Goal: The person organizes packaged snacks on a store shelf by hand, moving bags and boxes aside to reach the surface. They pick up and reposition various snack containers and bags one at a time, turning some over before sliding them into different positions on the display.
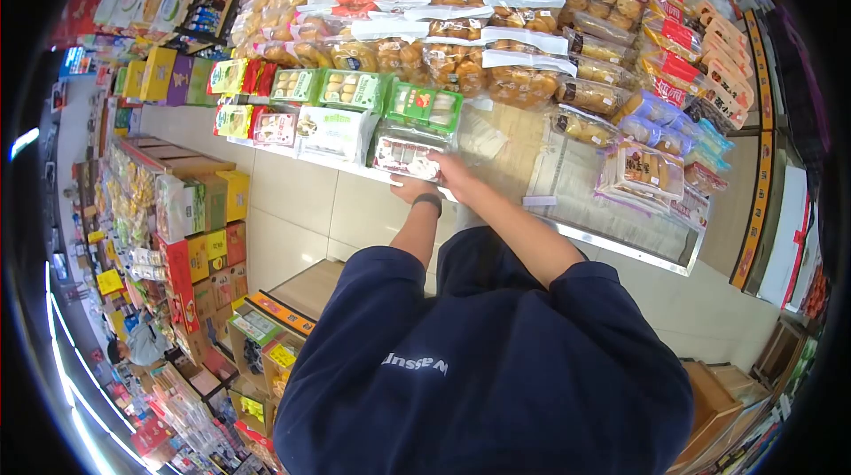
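A clear pack with a white and dark red label (404, 157) lies at the front edge of the display table, with both hands at it. My right hand (454, 175) is closed on its right end. My left hand (411, 189) is at its front edge, low by the table's rim; its fingers are partly hidden. Just behind the pack sits a green-lidded box (424, 109) of round pastries. To the left lie a white and green pack (332, 132) and a smaller red and white pack (275, 128).
Bagged pastries (523, 76) fill the table's back. Stacked packs (642, 172) stand at the right, near the metal table edge (620, 251). Shelves with boxes (208, 209) stand at the left, and a person (144, 341) is far off at the lower left.
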Tool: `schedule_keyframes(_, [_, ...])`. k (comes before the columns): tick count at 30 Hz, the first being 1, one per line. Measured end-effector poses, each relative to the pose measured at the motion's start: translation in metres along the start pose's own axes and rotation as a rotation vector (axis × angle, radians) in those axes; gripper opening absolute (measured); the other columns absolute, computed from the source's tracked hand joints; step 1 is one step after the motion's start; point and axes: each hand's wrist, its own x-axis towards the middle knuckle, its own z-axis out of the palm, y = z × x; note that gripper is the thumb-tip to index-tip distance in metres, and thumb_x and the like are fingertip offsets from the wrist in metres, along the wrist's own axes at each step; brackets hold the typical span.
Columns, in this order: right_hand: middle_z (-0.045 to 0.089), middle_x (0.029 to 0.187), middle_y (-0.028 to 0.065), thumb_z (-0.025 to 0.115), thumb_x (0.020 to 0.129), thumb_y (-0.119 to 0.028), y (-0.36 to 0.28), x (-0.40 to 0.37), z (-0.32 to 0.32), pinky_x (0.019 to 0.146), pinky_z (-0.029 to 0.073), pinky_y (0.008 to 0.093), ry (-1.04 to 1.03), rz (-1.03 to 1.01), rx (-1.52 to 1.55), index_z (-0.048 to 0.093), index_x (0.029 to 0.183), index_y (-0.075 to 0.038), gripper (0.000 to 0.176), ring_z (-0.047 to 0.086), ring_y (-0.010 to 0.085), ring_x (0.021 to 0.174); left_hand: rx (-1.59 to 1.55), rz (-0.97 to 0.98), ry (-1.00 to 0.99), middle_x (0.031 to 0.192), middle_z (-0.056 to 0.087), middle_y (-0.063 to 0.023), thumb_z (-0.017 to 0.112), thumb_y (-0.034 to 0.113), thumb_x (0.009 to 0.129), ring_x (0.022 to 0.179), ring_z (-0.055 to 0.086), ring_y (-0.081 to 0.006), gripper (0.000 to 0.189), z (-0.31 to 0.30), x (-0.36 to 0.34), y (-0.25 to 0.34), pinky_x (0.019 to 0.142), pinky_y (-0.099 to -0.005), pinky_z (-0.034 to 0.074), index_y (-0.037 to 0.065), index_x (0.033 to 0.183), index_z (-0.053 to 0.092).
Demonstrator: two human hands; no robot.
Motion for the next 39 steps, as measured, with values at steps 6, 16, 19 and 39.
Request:
schedule_keyframes(6, [0.067,0.125,0.0052,0.065,0.097,-0.035,0.008,-0.05,-0.094,0.095,0.049,0.0369,-0.168,-0.066,-0.563,0.067,0.129,-0.008,0.042,0.059,0.021,0.114,0.029,0.094,0.024,0.122,0.066,-0.0295,0.054,0.037,0.105,0.099,0.066,-0.0359,0.051,0.008,0.048,-0.044,0.089,-0.0469,0.054,-0.008,0.128,0.057])
schedule_keyframes(16, [0.075,0.111,0.011,0.066,0.094,-0.031,-0.006,-0.259,-0.34,0.093,0.053,0.0358,0.243,-0.108,-1.018,0.075,0.114,-0.002,0.036,0.068,0.0212,0.104,0.016,0.001,-0.024,0.121,0.067,-0.0305,0.05,0.049,0.104,0.1,0.068,-0.042,0.066,0.005,0.01,-0.009,0.088,-0.0471,0.056,-0.011,0.13,0.057])
schedule_keyframes(19, [0.075,0.103,0.0148,0.072,0.081,-0.022,-0.032,-0.319,-0.404,0.088,0.056,0.0434,0.797,-0.049,-1.271,0.074,0.099,0.0,0.029,0.071,0.0339,0.099,0.024,-0.051,-0.049,0.118,0.07,-0.0272,0.05,0.048,0.104,0.095,0.069,-0.0401,0.063,0.003,0.006,-0.005,0.082,-0.0479,0.057,-0.01,0.124,0.062])
schedule_keyframes(39, [0.054,0.14,0.0149,0.078,0.069,-0.003,-0.049,-0.342,-0.46,0.108,0.043,0.0568,1.231,-0.083,-1.692,0.053,0.133,-0.011,0.069,0.052,0.0349,0.134,-0.151,-0.049,-0.139,0.135,0.059,-0.0274,0.049,0.047,0.105,0.112,0.065,-0.0401,0.065,0.004,0.022,-0.016,0.094,-0.0501,0.056,-0.007,0.14,0.045])
